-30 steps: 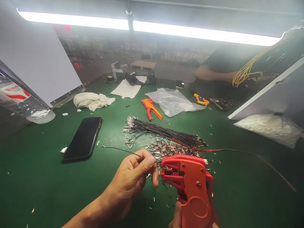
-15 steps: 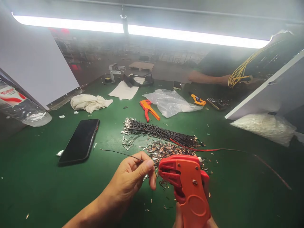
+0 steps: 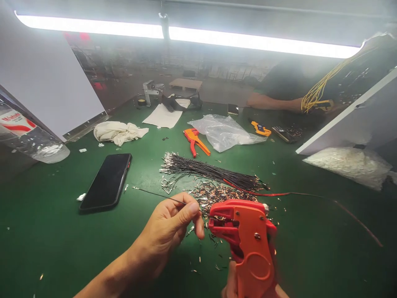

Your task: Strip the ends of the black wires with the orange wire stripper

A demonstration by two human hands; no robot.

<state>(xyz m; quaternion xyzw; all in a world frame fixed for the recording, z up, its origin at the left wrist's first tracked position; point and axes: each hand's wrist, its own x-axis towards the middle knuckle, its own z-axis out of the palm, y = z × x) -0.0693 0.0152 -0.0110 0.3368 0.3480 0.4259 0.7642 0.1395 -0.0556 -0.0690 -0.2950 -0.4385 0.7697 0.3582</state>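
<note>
Between thumb and fingers, my left hand (image 3: 175,223) pinches a thin black wire (image 3: 155,193) with a metal terminal on its far left end. The wire's other end points at the jaws of a red-orange wire stripper (image 3: 252,244); whether it sits inside them is hard to see. My right hand (image 3: 231,283), mostly hidden behind the tool, is wrapped round its handle. The jaws show a gap at the front. Just beyond lie a heap of cut wire scraps (image 3: 214,193) and a bundle of black wires (image 3: 211,169) with terminals at the left.
A phone (image 3: 107,182) lies at left, near a white cloth (image 3: 120,132) and a bottle (image 3: 31,134). Behind the bundle are a second wire stripper (image 3: 196,141) and a clear plastic bag (image 3: 226,132). Another person's arm (image 3: 274,102) is at the far right, beside yellow wires (image 3: 316,93).
The stripper's jaws have opened wider, and the tool has shifted slightly right. My left hand still holds the wire and has moved up a little.
</note>
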